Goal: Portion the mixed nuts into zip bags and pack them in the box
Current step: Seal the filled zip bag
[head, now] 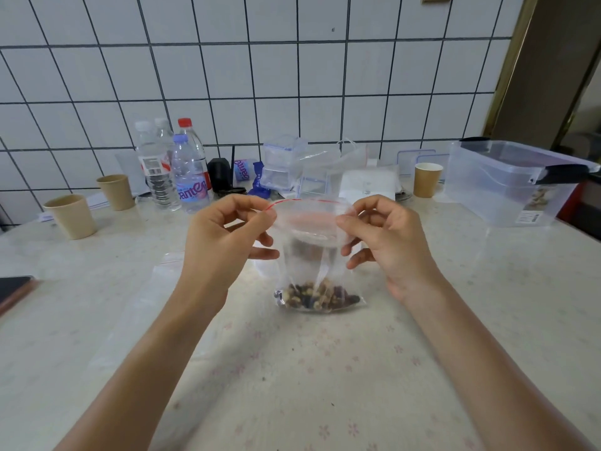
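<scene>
A clear zip bag (312, 255) with a red seal line hangs upright above the table, its mouth spread open. Mixed nuts (320, 296) fill its bottom. My left hand (224, 236) pinches the bag's top left edge between thumb and forefinger. My right hand (383, 236) pinches the top right edge the same way. A clear plastic box (507, 182) with a black latch stands at the far right of the table. More empty zip bags (169, 275) lie flat on the table to the left of my left wrist.
Three water bottles (175, 167) and two paper cups (73, 216) stand at the back left. A third paper cup (427, 179), small clear containers (283, 164) and white paper sit along the tiled wall. A dark phone (13, 289) lies at the left edge.
</scene>
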Motion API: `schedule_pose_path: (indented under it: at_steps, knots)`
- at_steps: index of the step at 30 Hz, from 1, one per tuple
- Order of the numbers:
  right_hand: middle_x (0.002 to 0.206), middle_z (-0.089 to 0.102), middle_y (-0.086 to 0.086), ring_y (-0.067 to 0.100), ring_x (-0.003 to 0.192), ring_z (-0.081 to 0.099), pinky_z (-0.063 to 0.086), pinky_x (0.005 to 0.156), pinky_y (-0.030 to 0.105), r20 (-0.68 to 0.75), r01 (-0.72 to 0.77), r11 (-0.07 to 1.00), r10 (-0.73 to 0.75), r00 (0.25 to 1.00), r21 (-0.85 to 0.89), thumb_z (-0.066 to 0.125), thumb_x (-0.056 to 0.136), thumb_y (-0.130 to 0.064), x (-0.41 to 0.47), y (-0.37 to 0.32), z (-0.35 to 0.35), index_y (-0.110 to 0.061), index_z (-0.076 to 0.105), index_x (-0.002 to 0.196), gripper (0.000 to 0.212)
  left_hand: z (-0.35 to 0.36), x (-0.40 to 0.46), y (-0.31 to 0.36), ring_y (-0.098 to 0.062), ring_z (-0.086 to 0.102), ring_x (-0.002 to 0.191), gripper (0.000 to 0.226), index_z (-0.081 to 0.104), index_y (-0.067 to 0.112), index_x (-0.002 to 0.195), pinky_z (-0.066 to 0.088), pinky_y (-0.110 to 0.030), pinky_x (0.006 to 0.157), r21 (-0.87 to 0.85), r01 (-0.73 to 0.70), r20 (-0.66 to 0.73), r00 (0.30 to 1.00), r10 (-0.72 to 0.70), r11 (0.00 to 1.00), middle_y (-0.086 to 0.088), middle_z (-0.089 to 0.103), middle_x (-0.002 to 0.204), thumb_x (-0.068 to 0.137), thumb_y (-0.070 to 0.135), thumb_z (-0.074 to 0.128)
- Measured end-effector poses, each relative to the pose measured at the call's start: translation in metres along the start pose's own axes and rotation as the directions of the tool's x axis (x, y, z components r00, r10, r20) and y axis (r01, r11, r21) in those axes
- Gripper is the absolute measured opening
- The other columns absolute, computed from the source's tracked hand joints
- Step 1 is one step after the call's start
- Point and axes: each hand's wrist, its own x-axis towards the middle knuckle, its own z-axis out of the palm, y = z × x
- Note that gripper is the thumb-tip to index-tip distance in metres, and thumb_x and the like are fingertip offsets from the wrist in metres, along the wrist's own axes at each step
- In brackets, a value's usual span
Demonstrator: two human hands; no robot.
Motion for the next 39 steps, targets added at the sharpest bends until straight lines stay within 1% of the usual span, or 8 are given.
schedule_pose_path:
  at_steps: [5, 14, 19, 23, 28, 31, 35, 39]
  knots:
    - [0.057, 0.046, 0.016, 0.028, 0.033, 0.046, 0.037, 0.035, 0.026, -0.157, 0.258, 0.949, -0.287, 0.945, -0.181, 0.058, 0.086, 0.010, -0.004, 0.006, 0.007, -0.015, 0.050, 0.074, 0.029, 0.002, -0.001, -0.005, -0.015, 0.059, 0.066, 0.012, 0.071, 0.018, 0.086, 0.061, -0.032, 0.054, 0.241, -0.201, -0.087, 0.970, 0.227, 0.950, 0.004, 0.050, 0.065, 0.090, 0.007, 0.075]
    - [0.063, 0.057, 0.012, 0.025, 0.046, 0.056, 0.050, 0.046, 0.035, 0.134, -0.071, 0.997, 0.075, 0.988, -0.038, 0.064, 0.100, -0.019, -0.007, 0.000, 0.011, -0.003, 0.061, 0.085, 0.022, 0.007, -0.003, -0.011, -0.013, 0.057, 0.059, 0.014, 0.080, 0.024, 0.082, 0.060, -0.029, 0.055, 0.211, -0.057, 0.101, 0.994, 0.036, 0.976, 0.002, 0.060, 0.064, 0.089, 0.035, 0.079]
    - [0.068, 0.058, 0.019, 0.026, 0.053, 0.057, 0.050, 0.046, 0.030, 0.181, -0.016, 0.997, 0.002, 0.983, 0.075, 0.072, 0.095, -0.020, -0.004, -0.005, 0.005, -0.010, 0.076, 0.090, 0.012, 0.005, -0.002, -0.004, -0.012, 0.059, 0.053, 0.007, 0.083, 0.030, 0.087, 0.053, -0.023, 0.053, 0.174, -0.156, 0.074, 0.987, 0.145, 0.972, -0.001, 0.069, 0.067, 0.081, 0.034, 0.084]
    - [0.057, 0.056, 0.003, 0.026, 0.044, 0.060, 0.049, 0.041, 0.032, 0.012, 0.200, 0.963, -0.201, 0.980, -0.179, 0.071, 0.092, -0.002, -0.003, -0.006, -0.002, -0.017, 0.070, 0.089, 0.015, 0.000, -0.001, 0.003, -0.021, 0.064, 0.061, 0.008, 0.080, 0.028, 0.090, 0.060, -0.039, 0.061, 0.368, -0.297, 0.047, 0.952, 0.301, 0.881, 0.003, 0.067, 0.068, 0.085, 0.023, 0.085]
    - [0.066, 0.062, -0.001, 0.026, 0.060, 0.066, 0.058, 0.052, 0.040, 0.124, 0.327, 0.836, -0.304, 0.945, -0.440, 0.073, 0.092, -0.016, -0.009, -0.019, -0.010, -0.027, 0.067, 0.092, 0.013, -0.004, -0.002, 0.020, -0.005, 0.067, 0.076, 0.009, 0.073, 0.030, 0.094, 0.057, -0.026, 0.065, 0.579, -0.408, 0.158, 0.905, 0.395, 0.706, 0.014, 0.069, 0.086, 0.090, 0.023, 0.077]
    - [0.076, 0.067, -0.007, 0.013, 0.071, 0.066, 0.053, 0.061, 0.022, 0.160, 0.388, 0.776, -0.357, 0.920, -0.497, 0.079, 0.088, -0.027, -0.015, -0.031, -0.016, -0.026, 0.067, 0.095, 0.014, -0.010, -0.008, 0.031, -0.001, 0.064, 0.080, 0.016, 0.071, 0.028, 0.100, 0.057, -0.032, 0.068, 0.638, -0.497, 0.272, 0.860, 0.432, 0.588, 0.015, 0.064, 0.101, 0.088, 0.038, 0.074]
    - [0.092, 0.067, -0.004, 0.012, 0.086, 0.066, 0.054, 0.069, 0.030, 0.216, 0.574, 0.626, -0.555, 0.803, -0.527, 0.076, 0.092, -0.023, -0.039, -0.045, -0.019, -0.015, 0.069, 0.098, 0.013, -0.024, -0.025, 0.039, -0.009, 0.061, 0.069, 0.019, 0.070, 0.018, 0.102, 0.054, -0.038, 0.055, 0.592, -0.705, 0.456, 0.692, 0.560, 0.391, 0.008, 0.061, 0.107, 0.097, 0.036, 0.069]
    - [0.101, 0.069, 0.006, 0.025, 0.094, 0.066, 0.053, 0.081, 0.038, 0.526, 0.832, 0.218, -0.685, 0.503, -0.511, 0.072, 0.096, -0.012, -0.066, -0.049, -0.017, -0.006, 0.071, 0.103, 0.010, -0.039, -0.038, 0.044, -0.010, 0.054, 0.059, 0.020, 0.074, 0.012, 0.099, 0.049, -0.035, 0.044, 0.555, -0.816, 0.586, 0.522, 0.620, 0.161, 0.001, 0.066, 0.107, 0.097, 0.031, 0.070]
